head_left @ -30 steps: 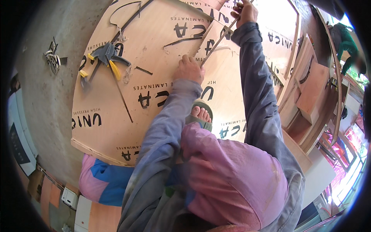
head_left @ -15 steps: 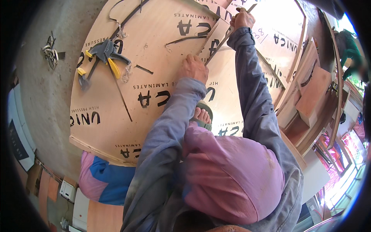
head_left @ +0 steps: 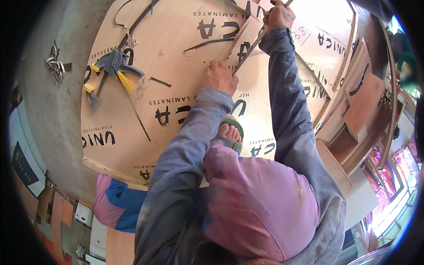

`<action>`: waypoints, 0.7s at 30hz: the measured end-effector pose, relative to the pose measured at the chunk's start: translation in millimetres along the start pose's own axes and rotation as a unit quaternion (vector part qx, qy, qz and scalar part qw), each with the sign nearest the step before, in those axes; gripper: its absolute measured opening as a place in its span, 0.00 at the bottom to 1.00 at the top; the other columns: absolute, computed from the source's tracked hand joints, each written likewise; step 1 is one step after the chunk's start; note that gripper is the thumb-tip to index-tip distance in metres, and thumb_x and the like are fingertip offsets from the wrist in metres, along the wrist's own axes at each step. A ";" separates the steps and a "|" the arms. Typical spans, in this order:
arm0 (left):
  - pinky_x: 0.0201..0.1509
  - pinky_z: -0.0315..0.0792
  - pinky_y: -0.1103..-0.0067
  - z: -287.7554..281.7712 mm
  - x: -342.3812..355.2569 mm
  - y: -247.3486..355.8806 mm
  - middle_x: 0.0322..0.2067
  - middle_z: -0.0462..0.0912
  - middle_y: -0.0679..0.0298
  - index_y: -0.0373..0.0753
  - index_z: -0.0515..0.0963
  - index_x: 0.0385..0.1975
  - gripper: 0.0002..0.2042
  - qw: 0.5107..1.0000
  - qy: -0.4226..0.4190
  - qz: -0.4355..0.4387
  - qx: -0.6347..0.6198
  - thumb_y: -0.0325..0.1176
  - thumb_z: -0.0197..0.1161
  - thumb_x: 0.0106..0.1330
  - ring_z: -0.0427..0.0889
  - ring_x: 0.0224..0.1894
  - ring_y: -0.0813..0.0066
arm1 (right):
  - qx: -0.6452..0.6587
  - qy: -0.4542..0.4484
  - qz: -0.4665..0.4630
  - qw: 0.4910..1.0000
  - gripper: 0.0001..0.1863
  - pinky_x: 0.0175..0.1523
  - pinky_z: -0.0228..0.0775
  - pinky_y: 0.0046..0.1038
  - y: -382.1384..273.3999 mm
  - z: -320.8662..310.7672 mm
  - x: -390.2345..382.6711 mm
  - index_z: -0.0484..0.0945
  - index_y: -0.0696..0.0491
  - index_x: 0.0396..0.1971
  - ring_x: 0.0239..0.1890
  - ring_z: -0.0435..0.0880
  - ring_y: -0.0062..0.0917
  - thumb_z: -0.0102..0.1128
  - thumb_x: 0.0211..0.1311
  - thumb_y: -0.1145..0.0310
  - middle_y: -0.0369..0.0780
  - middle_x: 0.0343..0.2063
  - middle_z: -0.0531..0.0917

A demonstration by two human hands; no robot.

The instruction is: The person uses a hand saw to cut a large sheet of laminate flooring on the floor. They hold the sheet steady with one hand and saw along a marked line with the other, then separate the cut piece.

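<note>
Up near the laminate sheet (head_left: 176, 57) edge, both hands' (head_left: 219, 77) (head_left: 278, 15) grips close on one thin strip (head_left: 249, 51).

Large tan laminate sheets (head_left: 176, 88) are lying flat on the floor, carrying repeated black printed lettering across their protective film; a dark rectangular panel (head_left: 24, 163), possibly a sign or screen, is standing at the left edge

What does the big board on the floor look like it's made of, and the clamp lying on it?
Board: likely laminate-faced plywood, matte tan printed face, with a pale layered edge at its near side. Clamp: looks like grey moulded plastic with yellow pads and a dark, probably metal, bar.
</note>
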State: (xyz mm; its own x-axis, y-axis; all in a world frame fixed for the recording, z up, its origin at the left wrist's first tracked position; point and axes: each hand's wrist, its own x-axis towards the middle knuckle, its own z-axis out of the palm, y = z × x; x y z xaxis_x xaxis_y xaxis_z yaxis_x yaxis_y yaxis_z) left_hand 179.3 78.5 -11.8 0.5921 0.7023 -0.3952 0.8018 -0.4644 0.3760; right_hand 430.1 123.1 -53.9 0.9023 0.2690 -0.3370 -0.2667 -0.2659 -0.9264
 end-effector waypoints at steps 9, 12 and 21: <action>0.45 0.79 0.70 -3.3 3.0 3.3 0.42 0.77 0.53 0.32 0.74 0.40 0.22 0.999 -0.035 -0.023 -0.024 0.43 0.69 0.55 0.82 0.44 0.59 | 0.024 0.025 0.071 0.997 0.14 0.16 0.67 0.31 26.8 -3.9 20.2 0.80 0.63 0.32 0.12 0.76 0.30 0.50 0.63 0.67 0.46 0.14 0.77; 0.45 0.79 0.69 -8.6 4.3 2.4 0.43 0.77 0.52 0.32 0.73 0.42 0.23 0.998 -0.045 -0.032 -0.024 0.44 0.69 0.55 0.82 0.44 0.58 | -0.027 0.033 0.063 0.997 0.14 0.17 0.69 0.32 37.2 0.4 18.9 0.81 0.63 0.31 0.15 0.80 0.32 0.50 0.63 0.69 0.46 0.18 0.80; 0.50 0.77 0.70 -18.8 6.5 7.2 0.46 0.75 0.51 0.30 0.72 0.45 0.25 0.998 -0.051 -0.033 -0.006 0.46 0.68 0.57 0.78 0.49 0.56 | 0.021 0.004 -0.082 0.996 0.16 0.13 0.61 0.28 -27.2 0.1 -17.1 0.80 0.62 0.35 0.09 0.72 0.23 0.49 0.67 0.65 0.38 0.10 0.72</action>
State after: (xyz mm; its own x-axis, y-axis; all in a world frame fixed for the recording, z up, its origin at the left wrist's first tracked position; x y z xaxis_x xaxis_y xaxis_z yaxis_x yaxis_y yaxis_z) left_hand 187.4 89.9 4.2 0.5428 0.6725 -0.5031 0.8393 -0.4119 0.3550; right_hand 421.9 125.8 -22.9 0.9372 0.2991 -0.1792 -0.1289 -0.1803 -0.9751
